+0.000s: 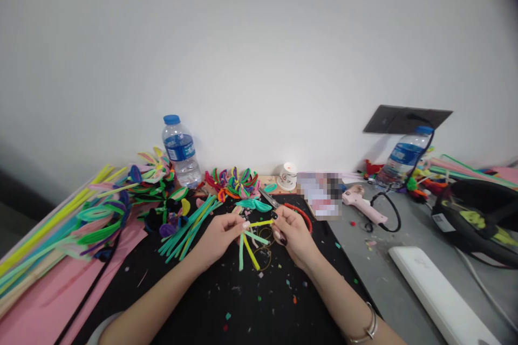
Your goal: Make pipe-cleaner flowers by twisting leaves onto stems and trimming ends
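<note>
Between finger and thumb, my left hand [224, 232] pinches one end of a small bunch of pipe cleaners [250, 248], green and yellow, whose free ends fan downward. My right hand [293, 234] is closed on the tip of a yellow pipe cleaner [261, 223] that stretches across from the left fingers. Thin wire [265, 265] loops hang below the right fingers. Just behind the hands lie scissors [269, 198] with red-orange handles, partly hidden by the right hand. A turquoise pipe-cleaner piece [254, 205] rests behind the fingers.
A bundle of teal pipe cleaners [190, 229] lies left on the black mat [194, 307], with scraps scattered about. Water bottles [180, 153] stand near the wall. At right are a pink glue gun [366, 207], a white power bank [441, 294] and a black cap [477, 221].
</note>
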`<state>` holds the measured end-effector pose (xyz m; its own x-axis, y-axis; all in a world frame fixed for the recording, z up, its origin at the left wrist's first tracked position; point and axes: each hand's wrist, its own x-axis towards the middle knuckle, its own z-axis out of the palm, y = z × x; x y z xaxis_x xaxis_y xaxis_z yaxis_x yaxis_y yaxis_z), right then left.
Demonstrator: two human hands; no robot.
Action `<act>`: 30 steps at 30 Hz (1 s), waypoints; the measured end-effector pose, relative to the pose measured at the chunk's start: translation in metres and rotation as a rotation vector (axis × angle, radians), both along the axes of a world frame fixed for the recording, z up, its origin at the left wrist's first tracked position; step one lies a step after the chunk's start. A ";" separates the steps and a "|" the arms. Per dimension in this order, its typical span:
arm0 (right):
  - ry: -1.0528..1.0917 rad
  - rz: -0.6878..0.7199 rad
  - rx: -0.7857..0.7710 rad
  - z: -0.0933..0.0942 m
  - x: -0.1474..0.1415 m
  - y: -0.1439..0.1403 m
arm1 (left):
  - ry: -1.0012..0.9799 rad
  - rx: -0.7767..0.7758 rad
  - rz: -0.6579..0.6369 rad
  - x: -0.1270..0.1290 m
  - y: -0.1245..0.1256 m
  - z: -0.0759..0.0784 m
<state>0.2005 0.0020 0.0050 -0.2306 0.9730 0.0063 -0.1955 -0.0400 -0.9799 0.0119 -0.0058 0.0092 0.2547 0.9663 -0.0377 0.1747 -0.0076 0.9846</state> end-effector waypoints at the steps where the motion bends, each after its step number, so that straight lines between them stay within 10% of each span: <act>1: -0.028 -0.004 -0.006 -0.001 0.000 0.000 | 0.002 0.002 0.004 0.000 0.000 0.000; 11: -0.332 0.040 0.199 -0.004 -0.001 -0.006 | -0.029 0.047 0.146 0.002 0.004 -0.004; 30: -0.613 -0.126 0.372 0.001 0.003 -0.005 | -0.086 -0.084 -0.060 0.003 -0.001 -0.004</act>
<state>0.2032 -0.0031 0.0063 -0.1853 0.9509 0.2478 0.4122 0.3042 -0.8588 0.0151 -0.0066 0.0051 0.3173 0.9437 -0.0935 0.0910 0.0679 0.9935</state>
